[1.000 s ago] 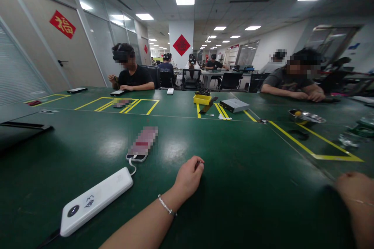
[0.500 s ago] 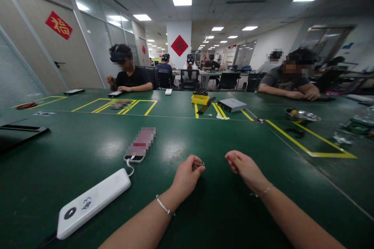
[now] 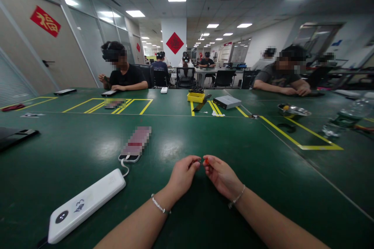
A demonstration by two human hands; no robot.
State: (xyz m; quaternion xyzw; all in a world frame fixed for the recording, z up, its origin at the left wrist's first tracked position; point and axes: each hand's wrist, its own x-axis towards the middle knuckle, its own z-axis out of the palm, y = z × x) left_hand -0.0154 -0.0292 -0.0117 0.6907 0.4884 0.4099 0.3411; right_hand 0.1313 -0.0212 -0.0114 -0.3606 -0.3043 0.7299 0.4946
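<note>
My left hand (image 3: 183, 173) is closed in a pinch above the green table, holding a small metallic piece (image 3: 199, 161) mostly covered by the fingers. Facing it, my right hand (image 3: 221, 175) pinches a small orange-red piece (image 3: 206, 161) between thumb and fingertips. Only a narrow gap lies between the two sets of fingertips. Both pieces are too small for me to tell their kind. Left of my hands, a phone (image 3: 136, 143) lies on the table, joined by a short white cable to a white power bank (image 3: 87, 206).
Across the green table (image 3: 163, 134) are a yellow box (image 3: 195, 97), a grey box (image 3: 227, 102) and yellow tape outlines. On the right stand a metal bowl (image 3: 300, 112) and a plastic bottle (image 3: 344, 118). Two people sit along the far side.
My right hand has moved left, close to my left hand, and an orange-red piece now shows in its fingers. My left hand keeps its pinch. The view has shifted slightly.
</note>
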